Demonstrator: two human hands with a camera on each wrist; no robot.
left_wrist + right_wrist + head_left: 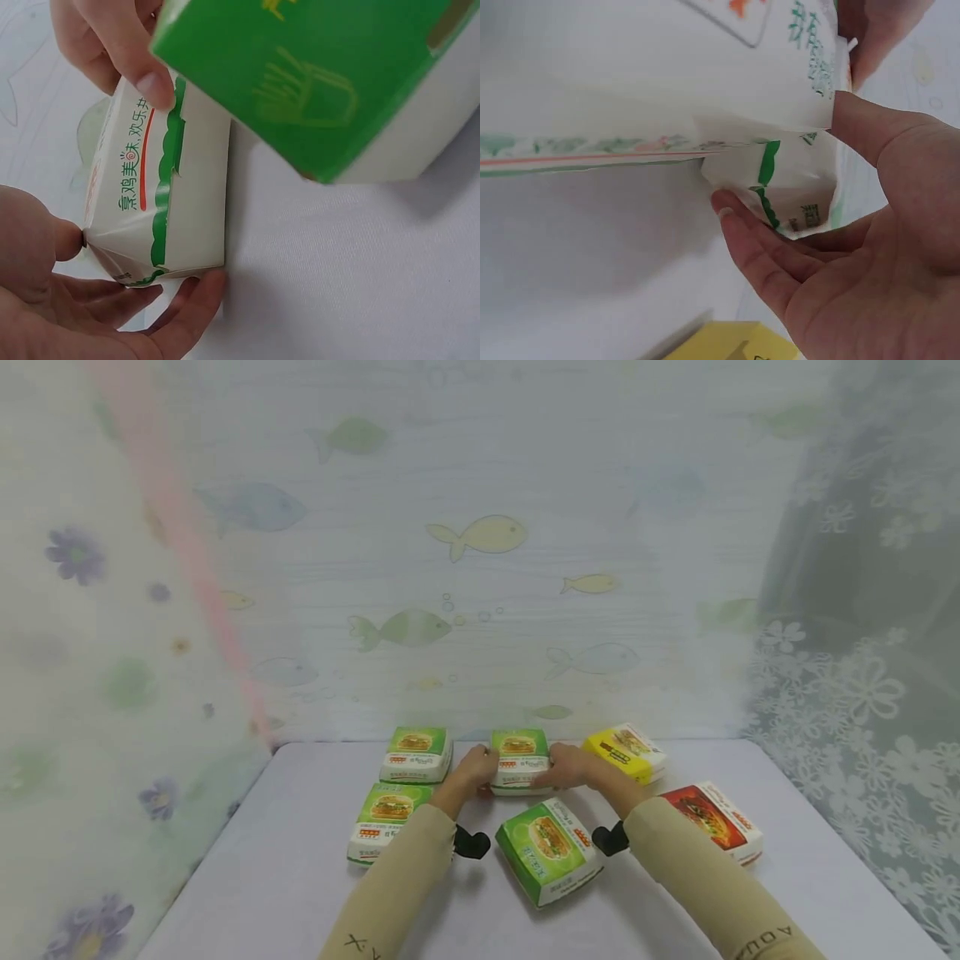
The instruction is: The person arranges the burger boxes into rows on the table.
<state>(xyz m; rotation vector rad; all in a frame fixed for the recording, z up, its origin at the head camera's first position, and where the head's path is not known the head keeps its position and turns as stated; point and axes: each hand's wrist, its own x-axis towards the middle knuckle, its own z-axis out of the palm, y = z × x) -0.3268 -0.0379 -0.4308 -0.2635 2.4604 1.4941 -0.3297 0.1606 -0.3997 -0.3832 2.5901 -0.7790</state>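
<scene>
On my pale lilac bench (300, 893): two green-lidded cardboard burger boxes at left (416, 753) (386, 821), a tilted green one nearest me (551, 852), a yellow one (626, 752), a red one (716, 822). Fish-print curtain (480, 535) behind.

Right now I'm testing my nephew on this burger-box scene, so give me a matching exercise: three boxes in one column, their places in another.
Boxes:
1. yellow box
2. red box
3. middle back green box

Places:
A. between both hands
B. back row, right end
C. front right, by the right sleeve

Pairs: 1-B, 2-C, 3-A
</scene>
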